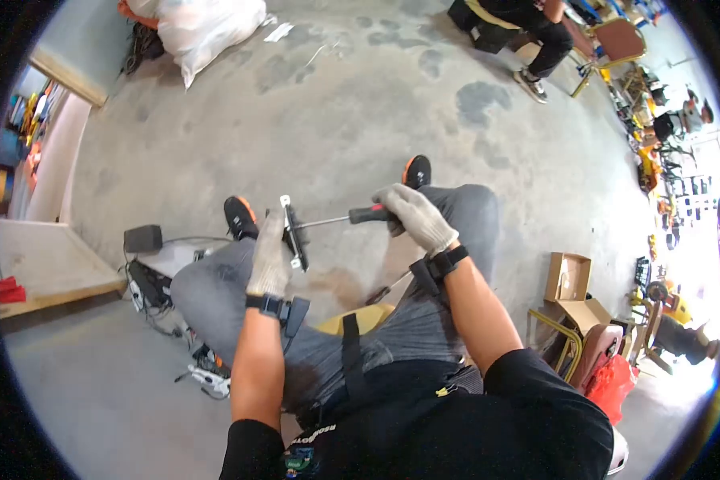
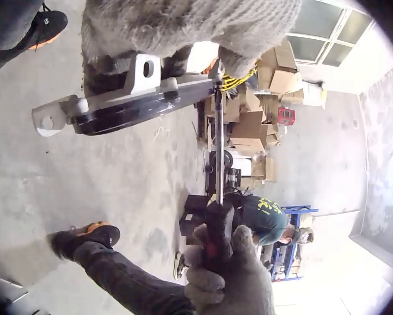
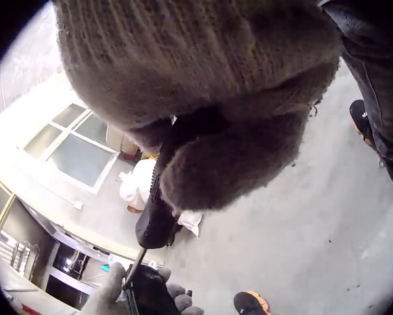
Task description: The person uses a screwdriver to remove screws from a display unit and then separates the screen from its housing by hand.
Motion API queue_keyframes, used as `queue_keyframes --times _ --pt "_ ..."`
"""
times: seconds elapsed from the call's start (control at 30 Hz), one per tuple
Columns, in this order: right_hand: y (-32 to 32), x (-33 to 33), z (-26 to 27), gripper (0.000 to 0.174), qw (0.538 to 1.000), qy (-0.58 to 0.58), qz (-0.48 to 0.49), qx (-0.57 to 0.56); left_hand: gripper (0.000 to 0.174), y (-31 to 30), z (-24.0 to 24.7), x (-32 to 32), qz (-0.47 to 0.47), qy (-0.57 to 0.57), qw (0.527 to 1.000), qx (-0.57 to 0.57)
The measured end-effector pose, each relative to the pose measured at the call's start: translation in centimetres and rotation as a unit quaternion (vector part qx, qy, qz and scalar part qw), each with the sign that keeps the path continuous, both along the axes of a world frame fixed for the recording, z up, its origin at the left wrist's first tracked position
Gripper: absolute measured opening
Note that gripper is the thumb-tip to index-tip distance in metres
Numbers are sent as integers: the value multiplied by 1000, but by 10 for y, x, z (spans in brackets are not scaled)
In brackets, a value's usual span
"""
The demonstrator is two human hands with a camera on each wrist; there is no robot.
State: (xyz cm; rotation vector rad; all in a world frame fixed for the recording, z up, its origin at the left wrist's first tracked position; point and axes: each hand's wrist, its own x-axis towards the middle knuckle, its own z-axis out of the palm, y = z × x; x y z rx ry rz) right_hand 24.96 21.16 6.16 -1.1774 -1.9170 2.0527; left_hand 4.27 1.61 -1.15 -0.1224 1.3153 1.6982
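My gloved left hand [image 1: 270,256] grips a narrow black part with white end tabs [image 1: 295,234], held upright above my lap. In the left wrist view, the tabs of this part [image 2: 127,113] show holes, and its dark side is curved. My gloved right hand [image 1: 421,219] is wrapped round the black and red handle of a screwdriver [image 1: 368,214]. The metal shaft [image 2: 219,147] runs across to the part, its tip right at the part's edge. Seen from the right wrist, the handle [image 3: 158,220] comes out below my curled fingers.
Dark and white tools with cables [image 1: 148,288] lie on the floor beside my left leg. An open cardboard box [image 1: 568,276] stands at the right near a chair. Ahead are a large white sack [image 1: 208,36] and a seated person [image 1: 548,48]. A wooden-edged board [image 1: 48,260] is at the left.
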Motion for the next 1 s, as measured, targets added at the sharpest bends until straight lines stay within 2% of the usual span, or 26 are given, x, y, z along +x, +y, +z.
queue_keyframes --times 0.07,0.1,0.17,0.3,0.37,0.4,0.43,0.47,0.5,0.53,0.57,0.7,0.73,0.8,0.87,0.93,1.0 --pt "1 0 -9 38 995 49 -63 -61 41 0 -10 -2 -4 6 1000 17" --pt "4 3 -18 38 995 50 -65 -57 41 1 -7 0 -6 6 1000 22" --pt "9 8 -34 40 988 126 -53 -79 41 1 3 1 -7 4 1000 -11" --pt "0 -3 -4 38 976 115 -105 -150 39 1 2 2 -1 12 1000 -20" --pt "5 -1 2 36 998 -12 1 -64 39 -3 -3 1 -22 36 999 11" --pt "2 -1 10 33 997 -38 7 -65 39 -5 1 2 -36 37 999 -13" --pt "8 6 -3 32 994 0 76 80 39 -6 -4 -1 -43 35 998 -17" --pt "10 9 -17 31 964 42 140 224 39 -7 -9 -3 -49 33 998 -20" --pt "4 3 -8 29 995 37 51 82 40 -7 -6 -1 -34 39 999 -13" --pt "0 -2 2 28 997 25 -39 -62 42 -4 -3 2 -21 44 999 -5" --pt "1 -2 -6 29 993 66 -62 -82 44 -2 0 1 -20 34 999 -13" --pt "1 0 -8 32 994 84 -40 -52 46 -2 -1 -1 -40 28 998 -32" --pt "-2 -2 -4 32 994 76 -61 -49 46 -2 -3 -1 -37 28 998 -35" --pt "-5 -5 4 32 993 69 -80 -50 39 -2 -6 -1 -8 26 999 -21" --pt "2 -3 8 33 999 -28 -5 -20 39 -2 -4 0 -15 22 999 -29" --pt "2 -1 3 30 999 -18 -2 -29 46 -3 -3 2 -22 29 999 -26" --pt "1 -3 -7 30 996 57 -64 -37 45 -3 -3 1 -27 33 999 -33"
